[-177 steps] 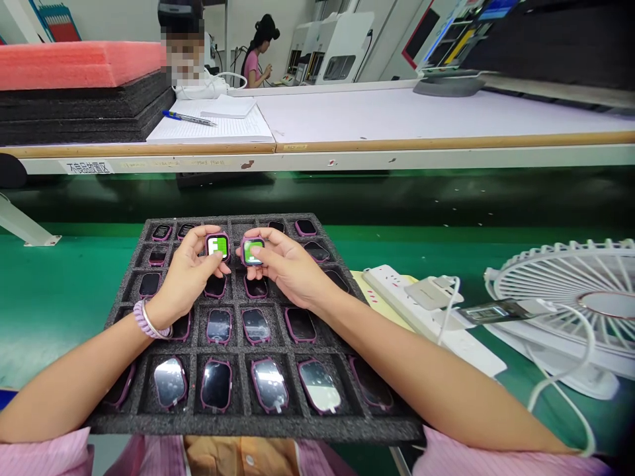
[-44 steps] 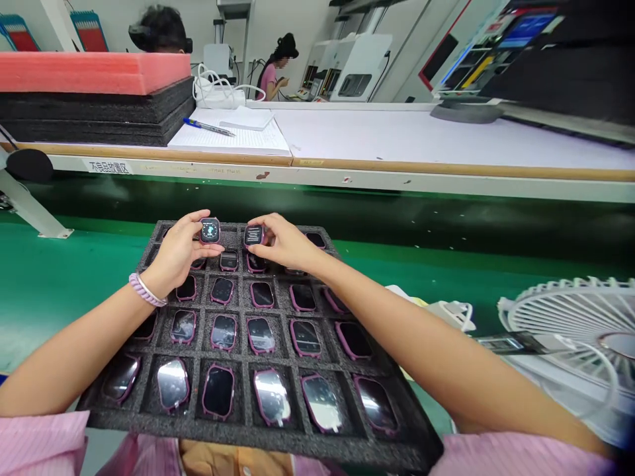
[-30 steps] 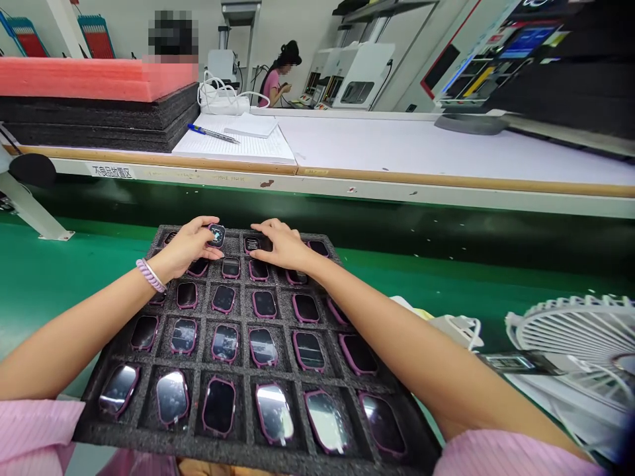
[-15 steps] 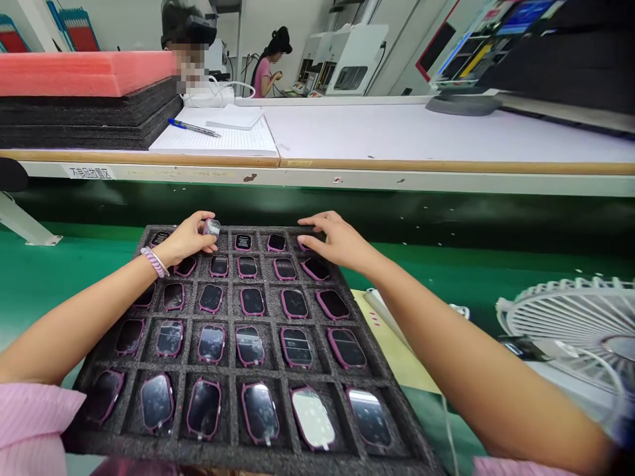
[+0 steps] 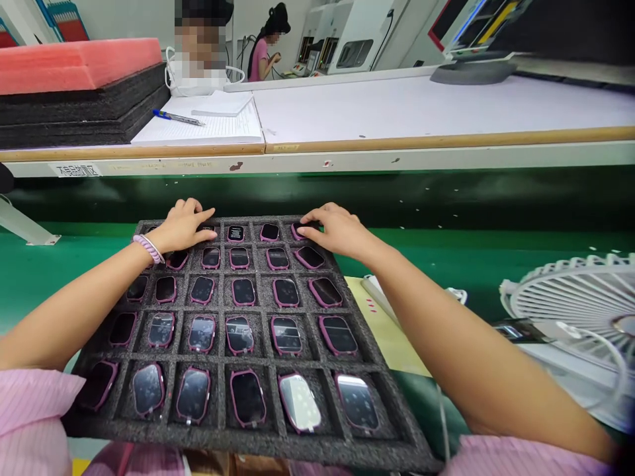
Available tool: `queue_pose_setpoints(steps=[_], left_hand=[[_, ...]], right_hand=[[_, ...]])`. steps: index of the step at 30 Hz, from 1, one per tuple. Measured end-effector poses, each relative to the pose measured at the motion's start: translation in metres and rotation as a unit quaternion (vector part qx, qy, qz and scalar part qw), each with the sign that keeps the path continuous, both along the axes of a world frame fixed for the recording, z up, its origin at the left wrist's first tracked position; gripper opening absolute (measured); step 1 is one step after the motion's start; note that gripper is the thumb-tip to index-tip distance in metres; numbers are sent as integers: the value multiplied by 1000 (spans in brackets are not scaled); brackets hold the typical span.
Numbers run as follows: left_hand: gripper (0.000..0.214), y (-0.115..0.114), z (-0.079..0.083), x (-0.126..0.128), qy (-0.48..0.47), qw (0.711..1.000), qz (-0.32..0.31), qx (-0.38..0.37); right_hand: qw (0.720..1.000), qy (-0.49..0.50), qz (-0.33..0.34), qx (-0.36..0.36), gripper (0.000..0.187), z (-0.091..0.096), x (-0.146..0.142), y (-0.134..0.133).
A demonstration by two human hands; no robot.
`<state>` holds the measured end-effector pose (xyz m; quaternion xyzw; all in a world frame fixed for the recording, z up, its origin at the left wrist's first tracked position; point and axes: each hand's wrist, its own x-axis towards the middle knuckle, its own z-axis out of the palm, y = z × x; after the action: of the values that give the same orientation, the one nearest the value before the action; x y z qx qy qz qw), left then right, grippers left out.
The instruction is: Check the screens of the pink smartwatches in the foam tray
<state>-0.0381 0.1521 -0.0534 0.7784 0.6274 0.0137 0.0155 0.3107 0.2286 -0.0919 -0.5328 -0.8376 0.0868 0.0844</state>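
Observation:
A black foam tray [image 5: 278, 444] with square cells holds several purple-framed smartwatch cases [image 5: 248, 396] with dark glass faces. My left hand [image 5: 181, 225] rests over the far left part of the tray, thumb and forefinger spread apart. A watch in a far-row cell lies partly hidden by its thumb. At the far right corner is my right hand [image 5: 335, 228], its thumb and forefinger apart on either side of a watch [image 5: 296, 230] in the corner cell. That watch is partly covered by the fingers. One near-row watch [image 5: 300, 402] reflects bright white.
A white shelf [image 5: 347, 112] runs behind the tray, bearing stacked foam [image 5: 79, 66], a notebook [image 5: 233, 129] and a pen [image 5: 176, 118]. To the right stand a white fan [image 5: 575, 297] and a yellow sheet [image 5: 381, 324]. Two people are beyond the shelf.
My left hand has let go of the watch it held above the tray, and its fingers have spread. My right thumb and forefinger have drawn closer together. The view has shifted slightly.

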Motion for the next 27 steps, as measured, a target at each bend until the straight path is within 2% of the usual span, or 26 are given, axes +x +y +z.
queue_pose_setpoints(steps=[3,6,9,12,14,16,20,21,23,24,26,27], left_hand=[[53,11,10,17,-16,1000,-22,17],[39,21,13,61,-60,997,-44,-3],[46,26,4,114,-71,997,20,-34],[43,30,-5,145,-93,993,48,-47],[36,32,-5,149,-126,989,50,-54],[27,31,4,140,-169,983,37,-63],[19,9,38,103,-272,960,17,-67],[18,-1,47,92,-316,946,23,-74],[14,-23,61,69,-506,854,63,-106],[11,-35,66,59,-571,809,81,-114],[7,-57,67,44,-653,739,109,-124],[7,-67,65,39,-671,721,119,-126]], right_hand=[[996,-67,-65,4,33,8,-8,-9],[990,-117,-80,13,41,13,-23,-14],[984,-161,-79,24,43,15,-37,-16],[985,-145,-97,2,39,15,-42,-18],[990,-85,-109,-9,34,11,-42,-20],[995,7,-96,-9,31,6,-41,-22],[990,126,-60,-29,33,-2,-39,-20],[988,136,-60,-34,28,-2,-39,-19],[984,160,-64,-34,14,2,-41,-18],[978,195,-64,-41,11,6,-44,-20],[943,316,-41,-96,13,15,-55,-29],[910,387,-17,-147,16,20,-63,-37]])
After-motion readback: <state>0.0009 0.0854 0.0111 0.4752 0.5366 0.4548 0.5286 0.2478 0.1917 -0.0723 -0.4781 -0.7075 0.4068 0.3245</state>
